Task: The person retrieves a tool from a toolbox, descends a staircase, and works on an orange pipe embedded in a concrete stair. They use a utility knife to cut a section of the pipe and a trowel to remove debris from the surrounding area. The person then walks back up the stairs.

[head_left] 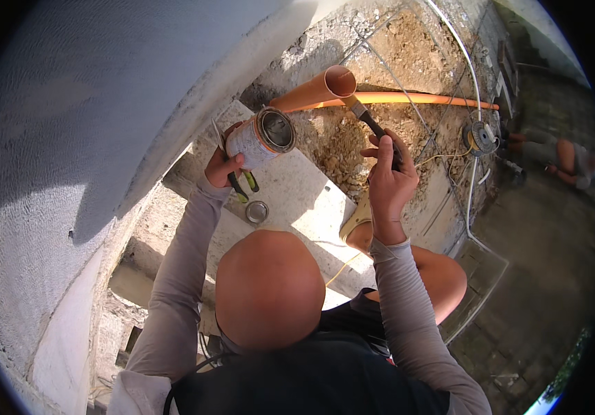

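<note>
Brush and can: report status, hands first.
Left hand: holding can, green-handled tool too. Right hand: gripping brush. Bristles at open rim of orange pipe, contact unclear. Nothing seen between them.

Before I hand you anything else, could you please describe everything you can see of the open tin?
The tin is a short cylinder, apparently metal, with a pale printed label, an orange band near its mouth and a stained rim. It is lidless; the inside looks grey, but its contents are unclear. The left hand grips it, tilted with its mouth toward the upper right, above a pale concrete slab. A green-handled tool is in the same hand; whether it touches the tin is unclear.
</note>
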Action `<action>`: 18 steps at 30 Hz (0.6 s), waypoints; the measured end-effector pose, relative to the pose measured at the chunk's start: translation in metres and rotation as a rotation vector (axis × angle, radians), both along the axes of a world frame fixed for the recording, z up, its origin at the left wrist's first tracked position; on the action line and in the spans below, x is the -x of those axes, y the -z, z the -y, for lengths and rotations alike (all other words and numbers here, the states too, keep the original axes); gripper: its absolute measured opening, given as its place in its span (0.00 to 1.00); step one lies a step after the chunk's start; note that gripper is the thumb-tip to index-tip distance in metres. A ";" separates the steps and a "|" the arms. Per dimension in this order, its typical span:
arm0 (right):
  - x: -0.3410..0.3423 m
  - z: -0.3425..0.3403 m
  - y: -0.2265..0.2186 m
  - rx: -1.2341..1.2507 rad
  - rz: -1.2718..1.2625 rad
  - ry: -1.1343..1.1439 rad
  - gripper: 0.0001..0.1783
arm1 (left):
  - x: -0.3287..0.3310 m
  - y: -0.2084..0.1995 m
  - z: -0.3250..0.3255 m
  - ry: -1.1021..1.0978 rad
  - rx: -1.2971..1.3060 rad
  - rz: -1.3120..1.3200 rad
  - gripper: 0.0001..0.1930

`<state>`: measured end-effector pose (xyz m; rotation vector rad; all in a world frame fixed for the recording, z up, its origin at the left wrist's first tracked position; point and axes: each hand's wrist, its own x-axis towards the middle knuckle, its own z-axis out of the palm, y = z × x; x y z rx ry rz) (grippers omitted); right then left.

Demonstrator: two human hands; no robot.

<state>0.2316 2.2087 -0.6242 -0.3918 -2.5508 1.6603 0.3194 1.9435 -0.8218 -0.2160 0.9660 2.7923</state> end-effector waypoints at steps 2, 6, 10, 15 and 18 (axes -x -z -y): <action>-0.014 0.004 -0.009 0.005 0.044 -0.001 0.17 | -0.001 0.000 0.003 0.029 -0.014 0.017 0.47; -0.032 -0.014 -0.040 0.035 -0.053 -0.168 0.16 | 0.000 -0.005 0.005 0.054 0.023 -0.038 0.49; 0.006 -0.005 -0.085 -0.337 -0.099 -0.930 0.13 | 0.010 -0.005 0.011 0.130 -0.036 -0.086 0.51; 0.045 0.019 -0.063 -0.571 -0.338 -1.258 0.12 | 0.033 -0.015 0.002 0.170 0.047 -0.219 0.54; 0.053 0.021 -0.053 -0.541 -0.219 -1.251 0.13 | 0.039 -0.018 0.001 0.178 0.061 -0.198 0.56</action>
